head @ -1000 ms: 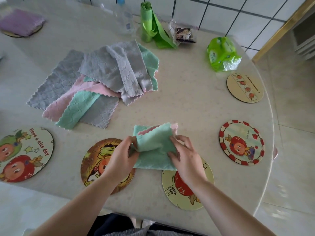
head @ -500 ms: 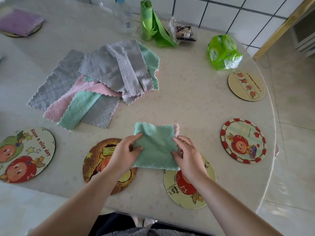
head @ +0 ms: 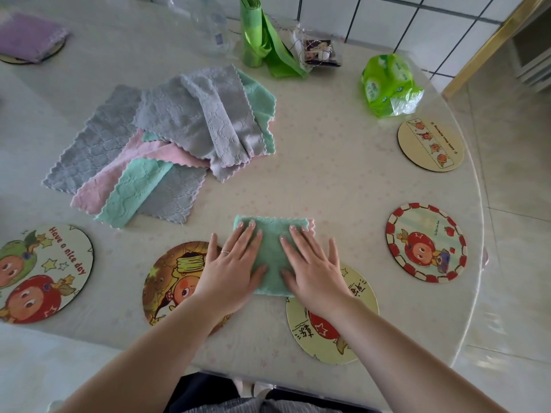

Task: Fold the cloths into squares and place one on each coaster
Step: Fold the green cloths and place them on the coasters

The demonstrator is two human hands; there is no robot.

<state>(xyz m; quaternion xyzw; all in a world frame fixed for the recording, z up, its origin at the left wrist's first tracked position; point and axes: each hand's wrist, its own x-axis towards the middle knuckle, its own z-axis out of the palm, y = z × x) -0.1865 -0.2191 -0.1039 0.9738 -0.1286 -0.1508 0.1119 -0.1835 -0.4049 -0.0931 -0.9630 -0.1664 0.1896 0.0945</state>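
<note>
Head view: a tabletop (head: 328, 162) is seen, carrying a cloth pile (head: 167, 150) and round coasters. A folded green cloth (head: 272, 251) is laid between the brown coaster (head: 167, 278) and yellow coaster (head: 351, 329), overlapping both. It is pressed flat by the left hand (head: 231, 266) and right hand (head: 313, 266), each grip open, fingers straight, nothing grasped.

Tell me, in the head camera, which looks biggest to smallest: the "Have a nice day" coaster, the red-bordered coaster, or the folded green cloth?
1. "Have a nice day" coaster, though the frame's left edge cuts it off.
2. Red-bordered coaster.
3. Folded green cloth, partly under both hands.
The wide lens makes these only rough.
</note>
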